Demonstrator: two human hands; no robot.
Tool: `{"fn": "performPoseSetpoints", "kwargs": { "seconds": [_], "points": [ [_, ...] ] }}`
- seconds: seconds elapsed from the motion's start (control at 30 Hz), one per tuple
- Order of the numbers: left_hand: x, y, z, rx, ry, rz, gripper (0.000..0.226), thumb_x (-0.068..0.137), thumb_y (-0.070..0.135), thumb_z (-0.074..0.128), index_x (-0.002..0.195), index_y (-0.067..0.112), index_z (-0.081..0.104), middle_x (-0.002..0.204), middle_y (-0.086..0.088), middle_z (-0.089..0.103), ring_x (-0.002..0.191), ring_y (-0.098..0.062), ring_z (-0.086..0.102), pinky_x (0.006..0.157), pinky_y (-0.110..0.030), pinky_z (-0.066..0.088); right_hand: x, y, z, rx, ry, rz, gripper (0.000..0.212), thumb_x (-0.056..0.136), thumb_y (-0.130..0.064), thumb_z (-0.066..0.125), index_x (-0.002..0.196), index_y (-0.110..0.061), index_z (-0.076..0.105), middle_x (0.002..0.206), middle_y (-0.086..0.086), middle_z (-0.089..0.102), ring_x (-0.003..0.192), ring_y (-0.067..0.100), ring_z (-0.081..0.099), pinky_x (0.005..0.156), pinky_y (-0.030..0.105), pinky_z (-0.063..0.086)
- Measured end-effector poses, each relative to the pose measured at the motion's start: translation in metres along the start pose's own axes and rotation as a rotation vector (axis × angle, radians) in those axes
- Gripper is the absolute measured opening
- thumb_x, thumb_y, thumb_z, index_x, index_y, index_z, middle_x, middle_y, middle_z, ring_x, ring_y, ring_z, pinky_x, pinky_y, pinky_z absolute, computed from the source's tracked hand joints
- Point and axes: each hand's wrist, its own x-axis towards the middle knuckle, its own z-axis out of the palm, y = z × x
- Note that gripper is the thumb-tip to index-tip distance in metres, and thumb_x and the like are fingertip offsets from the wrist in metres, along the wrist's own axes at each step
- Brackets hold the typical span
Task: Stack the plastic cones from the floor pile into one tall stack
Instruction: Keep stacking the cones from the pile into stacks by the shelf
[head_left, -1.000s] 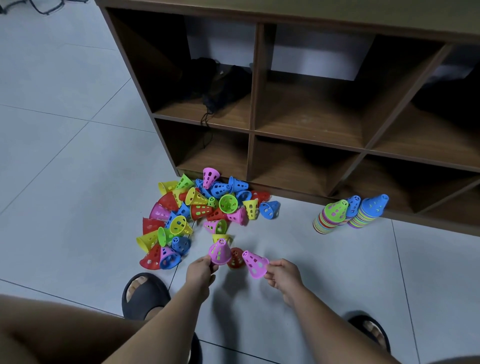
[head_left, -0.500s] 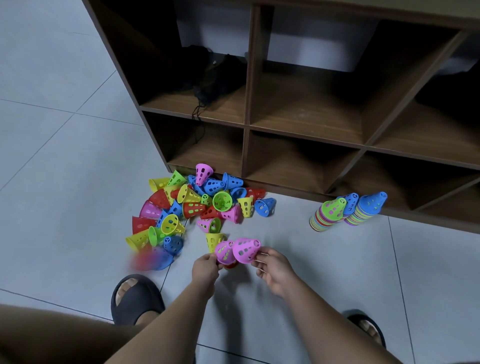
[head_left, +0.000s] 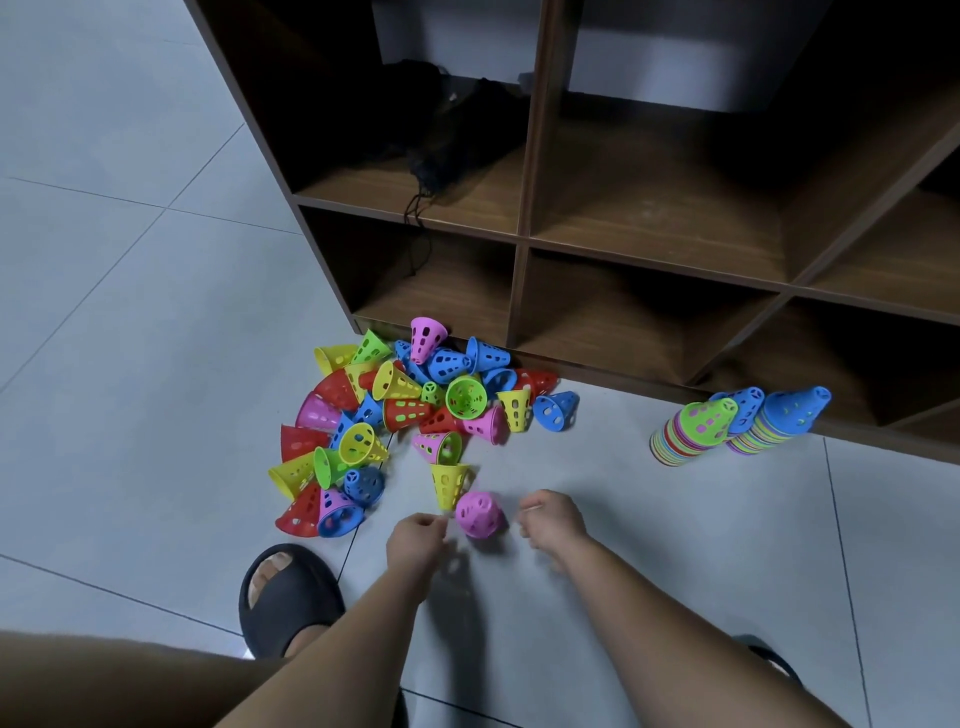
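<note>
A pink cone (head_left: 479, 514) stands tip-up on the floor tiles between my hands, with what looks like a second pink one nested in it. My left hand (head_left: 415, 538) has its fingers pinched right at the cone's left rim; I cannot see whether they grip it. My right hand (head_left: 551, 522) is a little to the cone's right, fingers curled, blurred, holding nothing. The loose pile of cones (head_left: 415, 410) lies just beyond, by the shelf foot. A yellow cone (head_left: 450, 483) from it lies closest to my hands. Two leaning stacks of cones (head_left: 737, 426) stand at the right.
A dark wooden cubby shelf (head_left: 524, 244) runs along the back, with a black bag and cord (head_left: 441, 135) in one compartment. My left foot in a black sandal (head_left: 288, 597) is near the pile. My right foot in its sandal (head_left: 774, 665) shows at the lower right.
A second ago each hand held one pink cone. They came together, and now one nested pink cone sits between my hands. My right hand has come off it and drawn back to the right.
</note>
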Motion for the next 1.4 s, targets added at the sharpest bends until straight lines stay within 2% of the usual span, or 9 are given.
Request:
{"fn": "performPoseSetpoints", "kwargs": {
  "seconds": [0.07, 0.27, 0.43, 0.53, 0.63, 0.83, 1.13, 1.27, 1.4],
  "points": [
    [0.006, 0.006, -0.013, 0.164, 0.076, 0.100, 0.016, 0.101, 0.030, 0.060, 0.098, 0.022, 0.074, 0.095, 0.000, 0.077, 0.089, -0.025, 0.072, 0.084, -0.040, 0.061, 0.010, -0.002, -0.005, -0.068, -0.002, -0.032, 0.024, 0.080, -0.013, 0.057, 0.088, -0.029, 0.073, 0.099, 0.003, 0.079, 0.098, 0.027, 0.075, 0.088, 0.038, 0.062],
    [0.032, 0.047, -0.049, 0.354, 0.267, 0.349, 0.021, 0.100, 0.025, 0.057, 0.110, 0.017, 0.074, 0.113, -0.004, 0.071, 0.091, -0.022, 0.064, 0.081, -0.035, 0.052, 0.028, -0.049, -0.028, -0.198, 0.078, -0.176, 0.031, 0.094, -0.007, 0.055, 0.118, -0.019, 0.072, 0.121, 0.004, 0.073, 0.111, 0.025, 0.068, 0.094, 0.034, 0.057],
    [0.036, 0.065, -0.069, 0.406, 0.352, 0.372, 0.026, 0.100, 0.018, 0.060, 0.124, 0.013, 0.068, 0.136, -0.009, 0.052, 0.094, -0.022, 0.054, 0.077, -0.034, 0.045, 0.054, -0.073, -0.046, -0.273, 0.193, -0.283, 0.035, 0.096, -0.009, 0.058, 0.129, -0.016, 0.067, 0.137, 0.010, 0.053, 0.113, 0.033, 0.063, 0.086, 0.031, 0.052],
    [0.042, 0.063, -0.074, 0.453, 0.380, 0.401, 0.026, 0.096, 0.018, 0.062, 0.121, 0.014, 0.067, 0.134, -0.010, 0.048, 0.112, -0.030, 0.057, 0.078, -0.039, 0.049, 0.069, -0.082, -0.053, -0.338, 0.235, -0.323, 0.041, 0.095, -0.008, 0.057, 0.136, -0.012, 0.063, 0.142, 0.011, 0.044, 0.116, 0.035, 0.060, 0.101, 0.036, 0.051],
    [0.050, 0.056, -0.077, 0.563, 0.376, 0.362, 0.031, 0.098, 0.029, 0.064, 0.126, 0.015, 0.068, 0.140, -0.012, 0.050, 0.130, -0.036, 0.048, 0.099, -0.049, 0.049, 0.084, -0.085, -0.058, -0.439, 0.189, -0.323, 0.044, 0.097, -0.008, 0.059, 0.140, -0.010, 0.060, 0.150, 0.010, 0.038, 0.126, 0.033, 0.057, 0.110, 0.031, 0.044],
    [0.058, 0.045, -0.079, 0.640, 0.300, 0.356, 0.041, 0.102, 0.032, 0.060, 0.142, 0.021, 0.064, 0.150, -0.008, 0.055, 0.129, -0.038, 0.047, 0.106, -0.050, 0.046, 0.095, -0.077, -0.065, -0.574, 0.107, -0.273, 0.057, 0.102, -0.013, 0.051, 0.158, -0.005, 0.042, 0.169, 0.007, 0.024, 0.151, 0.029, 0.036, 0.122, 0.036, 0.034],
    [0.042, 0.061, -0.082, 0.431, 0.371, 0.456, 0.033, 0.097, 0.007, 0.058, 0.126, 0.010, 0.073, 0.126, -0.010, 0.074, 0.113, -0.031, 0.066, 0.094, -0.045, 0.057, 0.072, -0.069, -0.072, -0.445, 0.373, -0.388, 0.042, 0.093, 0.002, 0.055, 0.134, -0.001, 0.065, 0.137, 0.019, 0.059, 0.120, 0.040, 0.062, 0.102, 0.038, 0.049],
    [0.025, 0.067, -0.079, 0.329, 0.367, 0.455, 0.025, 0.105, 0.014, 0.056, 0.124, 0.011, 0.073, 0.115, -0.006, 0.078, 0.095, -0.026, 0.070, 0.082, -0.039, 0.059, 0.052, -0.064, -0.073, -0.443, 0.419, -0.472, 0.045, 0.088, 0.005, 0.056, 0.129, -0.007, 0.071, 0.126, 0.017, 0.072, 0.114, 0.038, 0.068, 0.096, 0.037, 0.053],
    [0.005, 0.067, -0.074, 0.229, 0.352, 0.434, 0.018, 0.104, 0.017, 0.060, 0.115, 0.014, 0.073, 0.106, 0.000, 0.076, 0.087, -0.017, 0.067, 0.074, -0.031, 0.051, 0.029, -0.053, -0.070, -0.390, 0.455, -0.508, 0.028, 0.086, 0.003, 0.065, 0.108, -0.010, 0.076, 0.106, 0.011, 0.078, 0.096, 0.035, 0.073, 0.080, 0.031, 0.055]
  ]
}}
